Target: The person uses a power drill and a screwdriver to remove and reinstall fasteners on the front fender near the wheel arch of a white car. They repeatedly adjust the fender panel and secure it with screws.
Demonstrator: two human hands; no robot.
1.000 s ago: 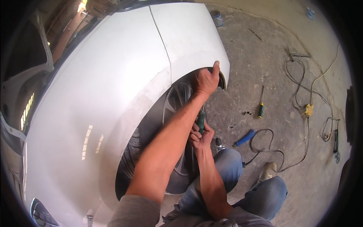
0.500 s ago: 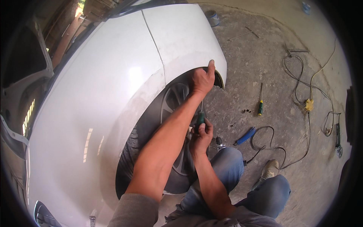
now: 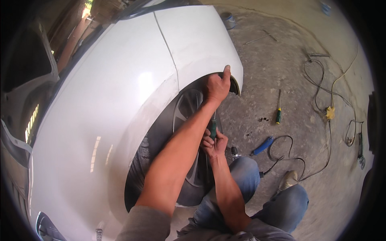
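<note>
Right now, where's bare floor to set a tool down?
Bare: floor between the thin metal rod and green-yellow screwdriver; also right of that screwdriver, toward the yellow piece. Crowded: around the blue-handled tool and looped cable, and by the wheel, where the left hand and right hand are.

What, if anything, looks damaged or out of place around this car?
The white body panel has a dull, greyish patch above the wheel, unlike its glossier surroundings. Small dark pieces lie loose near the yellow-and-green screwdriver.
</note>
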